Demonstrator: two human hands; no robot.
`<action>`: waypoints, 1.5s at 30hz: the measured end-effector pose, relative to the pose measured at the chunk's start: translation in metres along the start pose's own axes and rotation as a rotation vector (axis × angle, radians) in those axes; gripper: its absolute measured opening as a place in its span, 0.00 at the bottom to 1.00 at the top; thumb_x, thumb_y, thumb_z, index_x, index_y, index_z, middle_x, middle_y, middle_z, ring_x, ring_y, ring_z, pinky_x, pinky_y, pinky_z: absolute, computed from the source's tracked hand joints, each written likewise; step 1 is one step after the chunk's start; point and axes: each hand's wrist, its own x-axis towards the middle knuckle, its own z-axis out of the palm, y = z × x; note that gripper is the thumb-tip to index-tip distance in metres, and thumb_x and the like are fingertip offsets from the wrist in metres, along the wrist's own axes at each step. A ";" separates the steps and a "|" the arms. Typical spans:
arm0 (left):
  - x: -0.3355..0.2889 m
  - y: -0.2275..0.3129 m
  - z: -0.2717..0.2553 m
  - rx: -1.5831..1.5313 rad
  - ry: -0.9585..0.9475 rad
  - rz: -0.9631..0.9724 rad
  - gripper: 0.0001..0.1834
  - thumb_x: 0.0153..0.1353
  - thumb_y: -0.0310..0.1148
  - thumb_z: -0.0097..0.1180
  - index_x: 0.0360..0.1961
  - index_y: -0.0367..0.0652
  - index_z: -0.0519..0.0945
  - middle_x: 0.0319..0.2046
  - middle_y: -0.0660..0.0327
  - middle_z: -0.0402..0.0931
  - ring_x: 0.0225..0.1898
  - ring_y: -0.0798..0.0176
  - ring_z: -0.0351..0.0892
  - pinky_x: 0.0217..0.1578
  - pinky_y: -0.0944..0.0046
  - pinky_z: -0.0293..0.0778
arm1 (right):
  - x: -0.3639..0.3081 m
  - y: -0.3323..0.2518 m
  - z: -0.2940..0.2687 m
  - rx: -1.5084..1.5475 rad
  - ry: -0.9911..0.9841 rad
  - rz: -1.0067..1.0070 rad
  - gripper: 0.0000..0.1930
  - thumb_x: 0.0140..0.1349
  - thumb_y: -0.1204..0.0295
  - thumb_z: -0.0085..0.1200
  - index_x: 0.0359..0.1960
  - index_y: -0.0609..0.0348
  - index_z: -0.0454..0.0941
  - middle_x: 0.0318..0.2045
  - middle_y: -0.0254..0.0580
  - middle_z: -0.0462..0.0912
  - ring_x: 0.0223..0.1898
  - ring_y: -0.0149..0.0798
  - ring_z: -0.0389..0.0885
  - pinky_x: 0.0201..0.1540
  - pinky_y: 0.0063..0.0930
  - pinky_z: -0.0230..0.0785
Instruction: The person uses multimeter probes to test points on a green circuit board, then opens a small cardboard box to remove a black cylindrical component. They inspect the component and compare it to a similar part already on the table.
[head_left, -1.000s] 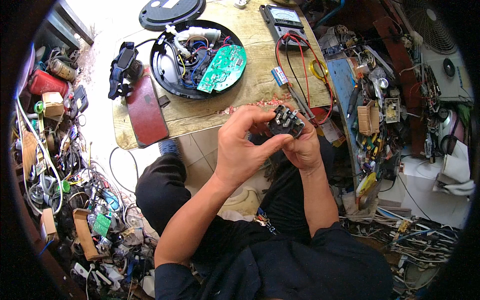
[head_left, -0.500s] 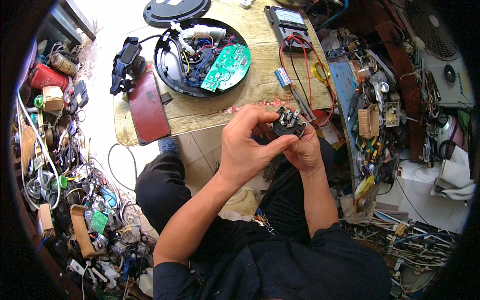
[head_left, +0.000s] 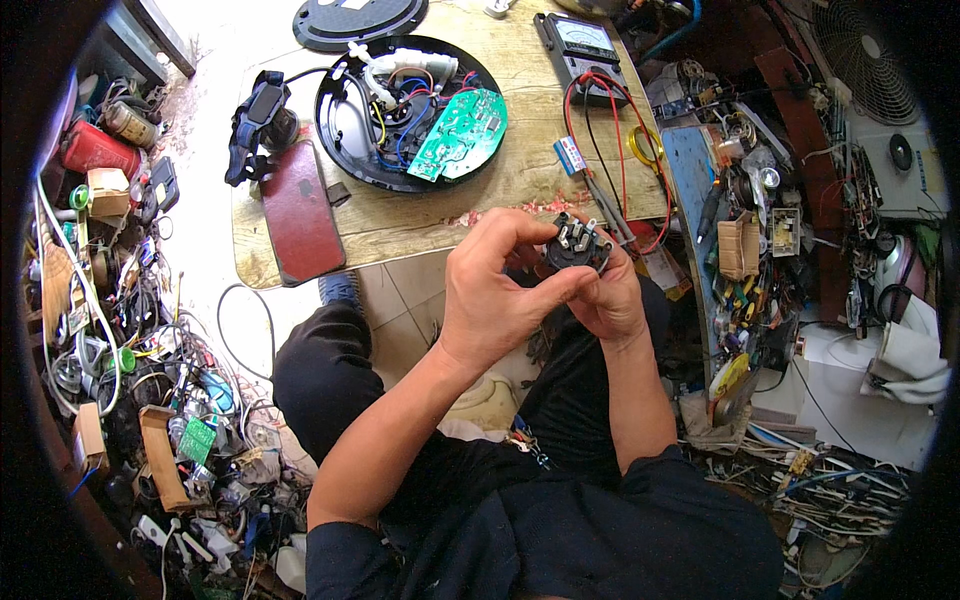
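Note:
Both of my hands hold a small round black electrical part (head_left: 574, 246) with bare metal terminals on its upper face, just off the table's near edge. My left hand (head_left: 495, 275) pinches its left side between thumb and bent fingers. From the right and below, my right hand (head_left: 613, 300) grips the same part, some of its fingers hidden behind it. Beyond them on the table sits an opened round black appliance base (head_left: 328, 135), with a green circuit board (head_left: 458, 135), coloured wires and a white fitting inside.
On the wooden table (head_left: 400, 225) lie a dark red flat case (head_left: 302, 215), a headlamp with strap (head_left: 268, 125), a black round cover (head_left: 360, 25), an analogue multimeter (head_left: 585, 50) with red and black leads, and a yellow ring (head_left: 645, 145). Cluttered parts and cables (head_left: 180, 400) flank both sides.
The view has shifted slightly, so the table and its objects sit a little further right. Both hands keep the same grip on the round black part, which looks turned very slightly.

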 end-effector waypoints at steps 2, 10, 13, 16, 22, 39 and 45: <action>0.000 0.000 0.000 -0.004 0.001 0.004 0.24 0.48 0.35 0.84 0.43 0.39 0.84 0.41 0.62 0.82 0.37 0.70 0.80 0.38 0.69 0.77 | 0.000 -0.001 -0.002 0.005 -0.017 0.013 0.44 0.55 0.78 0.74 0.74 0.64 0.65 0.65 0.45 0.79 0.62 0.40 0.80 0.66 0.37 0.74; 0.000 0.000 0.000 -0.028 -0.015 -0.004 0.24 0.49 0.33 0.82 0.46 0.39 0.84 0.43 0.61 0.84 0.39 0.70 0.82 0.41 0.68 0.78 | 0.000 -0.002 -0.002 0.000 0.008 -0.008 0.45 0.54 0.79 0.74 0.75 0.63 0.64 0.68 0.45 0.77 0.67 0.42 0.77 0.70 0.40 0.69; 0.000 0.003 0.000 -0.038 -0.016 -0.002 0.24 0.50 0.32 0.82 0.47 0.38 0.84 0.44 0.60 0.84 0.40 0.69 0.82 0.42 0.68 0.79 | 0.001 -0.004 -0.001 -0.032 0.033 -0.033 0.45 0.53 0.81 0.74 0.74 0.62 0.65 0.67 0.45 0.77 0.67 0.43 0.77 0.71 0.41 0.68; 0.000 0.003 -0.003 -0.002 -0.043 0.005 0.25 0.52 0.29 0.80 0.51 0.37 0.84 0.45 0.59 0.84 0.41 0.68 0.83 0.44 0.67 0.79 | 0.003 -0.007 0.000 -0.074 0.031 -0.066 0.46 0.50 0.84 0.73 0.74 0.61 0.67 0.67 0.45 0.77 0.67 0.44 0.77 0.72 0.42 0.67; -0.006 -0.010 0.008 -0.244 -0.005 -0.106 0.26 0.58 0.23 0.72 0.58 0.33 0.80 0.46 0.57 0.85 0.42 0.68 0.85 0.46 0.66 0.81 | 0.006 -0.008 0.004 -0.136 0.047 -0.152 0.45 0.46 0.88 0.70 0.72 0.60 0.69 0.65 0.45 0.79 0.66 0.45 0.77 0.72 0.43 0.67; -0.009 -0.019 0.003 -0.595 -0.071 -0.420 0.21 0.77 0.28 0.47 0.68 0.33 0.69 0.62 0.56 0.77 0.61 0.62 0.78 0.63 0.60 0.74 | 0.006 0.003 0.012 -0.874 0.140 -0.495 0.42 0.46 0.82 0.77 0.67 0.62 0.74 0.64 0.46 0.78 0.64 0.41 0.77 0.65 0.34 0.71; -0.018 -0.029 0.009 -0.737 -0.115 -0.390 0.27 0.81 0.40 0.47 0.72 0.34 0.65 0.64 0.55 0.75 0.64 0.59 0.77 0.64 0.58 0.74 | 0.004 0.000 0.019 -1.068 0.177 -0.593 0.40 0.45 0.75 0.80 0.64 0.61 0.77 0.61 0.48 0.81 0.62 0.45 0.79 0.64 0.36 0.73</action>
